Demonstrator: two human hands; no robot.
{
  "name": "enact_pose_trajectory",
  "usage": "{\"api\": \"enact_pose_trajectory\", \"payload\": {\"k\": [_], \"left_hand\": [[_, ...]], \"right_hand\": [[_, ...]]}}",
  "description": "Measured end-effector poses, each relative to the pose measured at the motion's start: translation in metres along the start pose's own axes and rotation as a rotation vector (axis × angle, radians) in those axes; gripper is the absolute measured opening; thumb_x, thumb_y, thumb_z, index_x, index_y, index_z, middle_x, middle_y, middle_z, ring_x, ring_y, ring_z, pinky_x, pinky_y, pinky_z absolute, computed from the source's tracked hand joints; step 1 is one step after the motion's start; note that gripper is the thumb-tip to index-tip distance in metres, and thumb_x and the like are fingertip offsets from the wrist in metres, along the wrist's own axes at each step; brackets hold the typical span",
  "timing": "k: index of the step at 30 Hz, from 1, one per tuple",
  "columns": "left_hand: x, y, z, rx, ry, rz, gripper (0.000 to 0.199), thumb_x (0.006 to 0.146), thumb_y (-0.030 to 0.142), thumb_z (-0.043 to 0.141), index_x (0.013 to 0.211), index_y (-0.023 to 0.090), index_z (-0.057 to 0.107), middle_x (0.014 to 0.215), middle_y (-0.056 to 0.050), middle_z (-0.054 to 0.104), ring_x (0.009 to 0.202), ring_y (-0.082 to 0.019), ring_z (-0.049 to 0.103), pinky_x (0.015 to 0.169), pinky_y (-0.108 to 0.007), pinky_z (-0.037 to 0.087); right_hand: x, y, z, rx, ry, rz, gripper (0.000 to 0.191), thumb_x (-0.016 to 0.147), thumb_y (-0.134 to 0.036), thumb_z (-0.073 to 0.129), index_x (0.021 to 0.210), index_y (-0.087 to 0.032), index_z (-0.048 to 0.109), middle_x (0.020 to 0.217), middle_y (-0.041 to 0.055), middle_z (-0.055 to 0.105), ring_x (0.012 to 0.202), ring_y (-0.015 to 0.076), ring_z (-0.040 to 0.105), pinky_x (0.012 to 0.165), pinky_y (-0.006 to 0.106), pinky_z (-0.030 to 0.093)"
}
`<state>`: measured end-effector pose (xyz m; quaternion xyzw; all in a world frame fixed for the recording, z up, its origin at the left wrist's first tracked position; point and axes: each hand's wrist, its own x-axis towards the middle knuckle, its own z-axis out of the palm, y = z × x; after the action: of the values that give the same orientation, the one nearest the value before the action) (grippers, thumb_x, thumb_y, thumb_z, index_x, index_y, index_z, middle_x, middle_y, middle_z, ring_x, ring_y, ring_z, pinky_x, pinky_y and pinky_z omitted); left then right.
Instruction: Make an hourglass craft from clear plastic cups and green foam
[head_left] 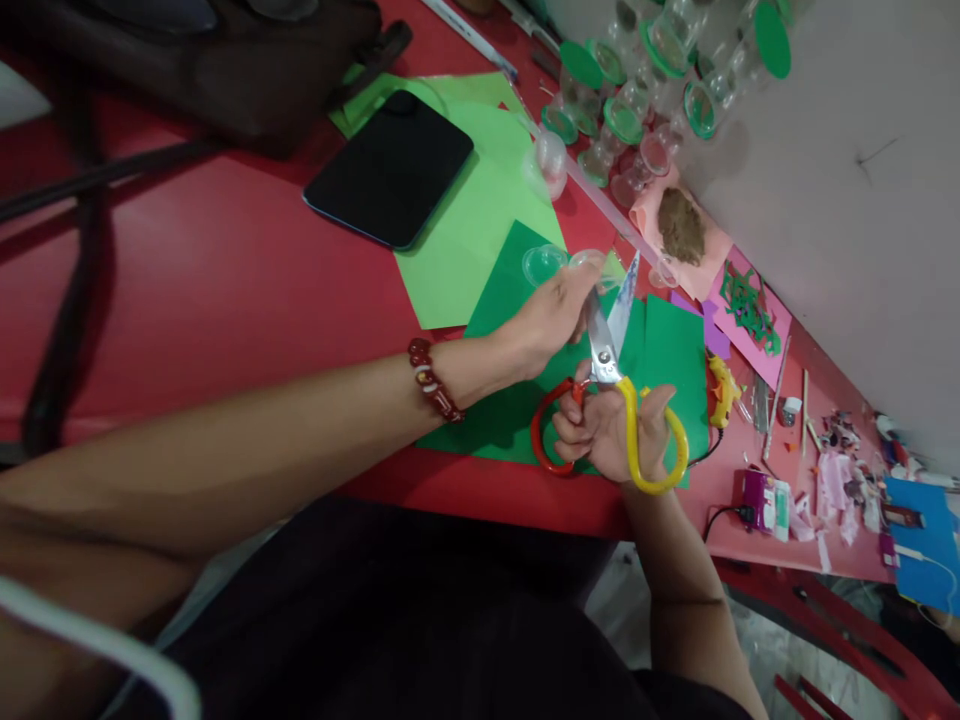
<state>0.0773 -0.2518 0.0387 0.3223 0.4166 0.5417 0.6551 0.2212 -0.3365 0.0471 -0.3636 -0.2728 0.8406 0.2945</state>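
Note:
My right hand (615, 430) is curled round the handles of large scissors (604, 358), one handle red and the other yellow. The blades stand apart and point up toward the back. My left hand (551, 315), with a dark red bead bracelet (431, 380) on its wrist, pinches a small clear plastic cup (591, 268) beside one blade; its fingertips are partly hidden. A second clear cup (544, 264) lies just left of it on dark green paper (499, 300).
A black tablet (391, 168) lies on light green paper (457, 260). Clear cups with green rims (622, 120) stand by the wall. A yellow glue gun (722, 392) and pink paper with green scraps (752, 308) are at the right. A dark bag (247, 80) sits back left.

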Motion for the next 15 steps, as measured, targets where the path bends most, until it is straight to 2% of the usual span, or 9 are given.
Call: {"api": "enact_pose_trajectory", "payload": {"k": [3, 4, 7, 9, 11, 13, 15], "left_hand": [[0.0013, -0.0016, -0.0008, 0.006, 0.029, 0.156, 0.046, 0.103, 0.036, 0.065, 0.064, 0.020, 0.048, 0.060, 0.003, 0.040, 0.052, -0.010, 0.034, 0.053, -0.026, 0.029], [0.0015, -0.0018, -0.0009, -0.014, 0.033, 0.159, 0.045, 0.101, 0.037, 0.068, 0.064, 0.020, 0.049, 0.061, 0.003, 0.041, 0.053, -0.009, 0.035, 0.054, -0.026, 0.030], [0.0004, -0.0010, 0.0004, -0.116, 0.010, -0.023, 0.043, 0.103, 0.049, 0.062, 0.073, 0.019, 0.058, 0.062, 0.003, 0.042, 0.050, -0.009, 0.037, 0.055, -0.025, 0.033], [-0.0007, 0.0003, 0.0014, -0.126, -0.007, -0.080, 0.045, 0.107, 0.051, 0.052, 0.078, 0.018, 0.061, 0.062, 0.003, 0.043, 0.049, -0.009, 0.039, 0.055, -0.024, 0.034], [-0.0003, 0.0007, 0.0012, -0.060, -0.007, 0.005, 0.041, 0.109, 0.041, 0.050, 0.075, 0.019, 0.056, 0.061, 0.003, 0.042, 0.050, -0.009, 0.038, 0.054, -0.024, 0.032], [0.0016, -0.0007, -0.0004, 0.021, 0.013, 0.129, 0.038, 0.108, 0.030, 0.056, 0.071, 0.019, 0.050, 0.062, 0.004, 0.041, 0.053, -0.009, 0.037, 0.055, -0.024, 0.031], [0.0035, -0.0038, -0.0022, 0.049, 0.027, 0.181, 0.038, 0.105, 0.029, 0.061, 0.071, 0.020, 0.048, 0.064, 0.004, 0.040, 0.055, -0.009, 0.037, 0.055, -0.023, 0.033]], "right_hand": [[-0.0002, -0.0013, -0.0008, 0.024, -0.038, 0.015, 0.084, 0.062, -0.097, 0.070, 0.108, -0.029, 0.053, 0.076, -0.0044, 0.051, 0.057, 0.0118, 0.027, 0.054, 0.027, 0.020], [-0.0001, -0.0018, -0.0017, 0.026, -0.050, 0.014, 0.084, 0.063, -0.098, 0.067, 0.109, -0.029, 0.052, 0.076, -0.0045, 0.051, 0.056, 0.0116, 0.027, 0.053, 0.027, 0.020], [0.0004, -0.0027, -0.0050, 0.050, -0.094, 0.003, 0.082, 0.068, -0.099, 0.063, 0.111, -0.029, 0.052, 0.077, -0.0045, 0.051, 0.055, 0.0111, 0.026, 0.051, 0.026, 0.020], [0.0006, -0.0023, -0.0059, 0.084, -0.143, -0.015, 0.082, 0.068, -0.098, 0.065, 0.112, -0.030, 0.052, 0.078, -0.0043, 0.052, 0.056, 0.0110, 0.026, 0.051, 0.026, 0.020], [0.0006, -0.0011, -0.0048, 0.089, -0.176, -0.031, 0.083, 0.067, -0.097, 0.067, 0.114, -0.030, 0.053, 0.079, -0.0042, 0.051, 0.056, 0.0111, 0.026, 0.051, 0.026, 0.020], [0.0004, 0.0005, -0.0020, 0.060, -0.166, -0.046, 0.082, 0.068, -0.095, 0.069, 0.114, -0.029, 0.054, 0.080, -0.0040, 0.051, 0.057, 0.0111, 0.027, 0.052, 0.026, 0.021], [0.0000, 0.0020, 0.0010, 0.034, -0.127, -0.063, 0.080, 0.070, -0.093, 0.070, 0.114, -0.028, 0.054, 0.081, -0.0038, 0.051, 0.058, 0.0110, 0.027, 0.053, 0.026, 0.021]]}}
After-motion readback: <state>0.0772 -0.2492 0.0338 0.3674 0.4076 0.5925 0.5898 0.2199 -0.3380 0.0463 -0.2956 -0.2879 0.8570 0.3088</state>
